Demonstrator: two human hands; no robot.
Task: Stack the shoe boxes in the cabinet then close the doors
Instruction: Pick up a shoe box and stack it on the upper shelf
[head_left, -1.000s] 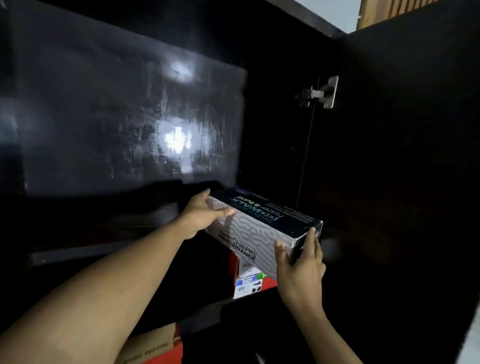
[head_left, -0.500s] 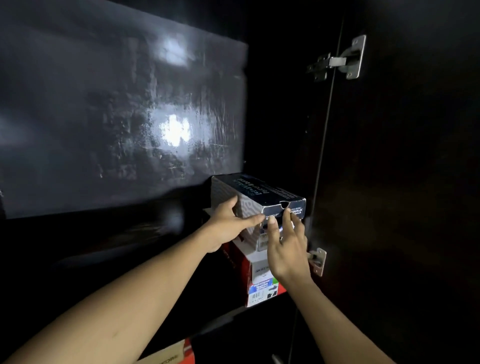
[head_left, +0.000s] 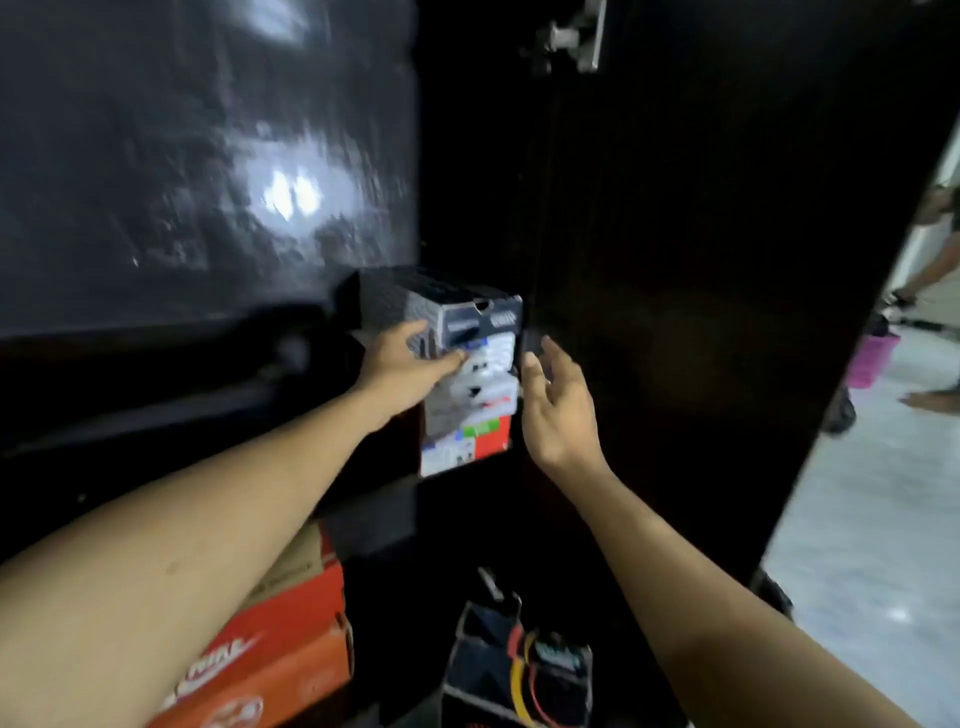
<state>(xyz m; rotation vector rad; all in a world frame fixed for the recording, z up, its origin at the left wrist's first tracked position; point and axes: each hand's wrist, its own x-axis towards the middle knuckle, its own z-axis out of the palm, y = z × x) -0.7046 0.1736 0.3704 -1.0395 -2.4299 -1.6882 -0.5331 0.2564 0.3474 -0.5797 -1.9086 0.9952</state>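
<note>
While the dark shoe box (head_left: 467, 312) is touched by the left hand (head_left: 405, 364) with straight fingers, the right hand (head_left: 558, 410) is held apart at its 4 o'clock, fingers spread, nothing gripped.

dark box (head_left: 478, 317): atop stack, end facing out | red box (head_left: 491, 444): stack bottom | door (head_left: 701, 312): black, open
</note>
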